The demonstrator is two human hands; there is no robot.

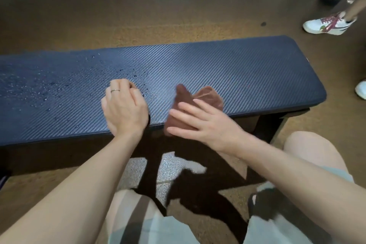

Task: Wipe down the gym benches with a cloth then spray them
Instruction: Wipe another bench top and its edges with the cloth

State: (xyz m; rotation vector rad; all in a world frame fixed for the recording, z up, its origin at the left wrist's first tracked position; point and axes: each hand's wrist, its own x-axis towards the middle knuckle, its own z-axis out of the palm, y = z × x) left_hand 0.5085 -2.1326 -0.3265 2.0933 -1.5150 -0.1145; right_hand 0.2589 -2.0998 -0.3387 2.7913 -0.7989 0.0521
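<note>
head view: left hand [124, 109] curled, empty on wet bench [237, 73]; right hand [206, 123] flat on cloth [200, 98]

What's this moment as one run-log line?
bench: droplets on left part | cloth: under right hand, fingers straight | left hand: fingers curled, resting on bench

Warm, fairly dim indoor light with wide-angle bend

Light falls from above and behind the person, throwing hard dark arm shadows onto the brown speckled floor [59, 16] below the dark blue ribbed padded worktop [237, 69], whose middle carries a pale sheen and glinting droplets; the worktop's edges bow with lens distortion, and the brown cloth [198, 97] and the right hand [206, 123] are slightly motion-blurred.
</note>
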